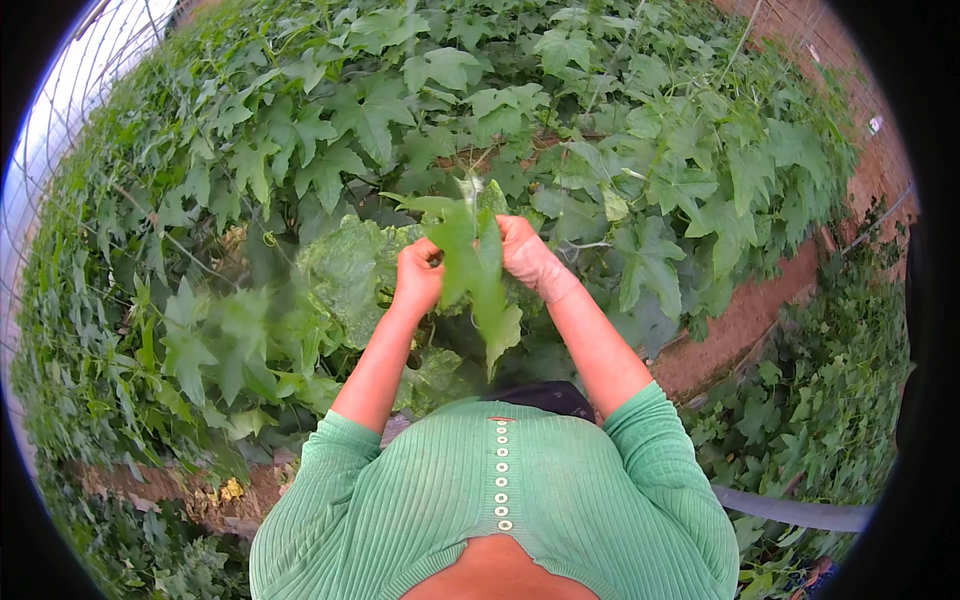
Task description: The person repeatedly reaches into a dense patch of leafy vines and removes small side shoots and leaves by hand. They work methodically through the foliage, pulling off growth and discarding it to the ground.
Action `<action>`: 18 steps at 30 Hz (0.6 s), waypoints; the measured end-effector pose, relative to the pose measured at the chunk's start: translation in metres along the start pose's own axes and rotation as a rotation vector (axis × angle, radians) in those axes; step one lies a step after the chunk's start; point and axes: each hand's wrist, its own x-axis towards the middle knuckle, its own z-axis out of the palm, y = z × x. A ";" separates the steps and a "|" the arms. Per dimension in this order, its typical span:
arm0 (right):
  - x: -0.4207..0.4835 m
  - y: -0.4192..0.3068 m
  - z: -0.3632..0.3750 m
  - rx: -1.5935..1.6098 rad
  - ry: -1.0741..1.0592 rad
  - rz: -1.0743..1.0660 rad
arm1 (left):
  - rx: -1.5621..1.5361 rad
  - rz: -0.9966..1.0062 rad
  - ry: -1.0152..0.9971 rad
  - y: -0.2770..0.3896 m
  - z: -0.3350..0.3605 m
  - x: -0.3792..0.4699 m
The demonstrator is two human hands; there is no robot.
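Observation:
A lobed green leaf [472,259] on a climbing vine, partly blurred, hangs upright between my two hands in front of my chest. My left hand [418,276] is curled at its left edge, its fingertips hidden behind the leaf. On the other side, my right hand [526,251] pinches the vine shoot beside the leaf; a thin pale covering wraps its wrist. A pale, fuzzy tip [471,187] shows just above the hands. Broad, mottled leaves [349,274] lie beside and below my left hand.
Dense vine foliage [375,112] fills the space ahead and to both sides. Thin strings [739,41] rise through it. Bare soil [739,330] shows at the right, with lower plants [810,420] beyond. A grey hose or pipe [795,510] runs at lower right. Netting [75,97] borders the left.

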 end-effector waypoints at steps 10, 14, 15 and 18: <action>-0.007 -0.105 0.007 -0.320 0.326 -0.334 | 0.009 0.097 -0.006 -0.006 -0.001 -0.001; -0.021 -0.122 0.056 -0.164 -0.109 -0.521 | -0.072 0.041 0.026 -0.017 0.002 0.005; -0.031 -0.127 0.056 -0.074 -0.260 -0.363 | -0.115 0.034 0.046 -0.018 0.000 0.006; -0.068 -0.141 0.048 0.726 -0.554 -0.291 | -0.214 -0.032 0.121 -0.017 -0.012 0.011</action>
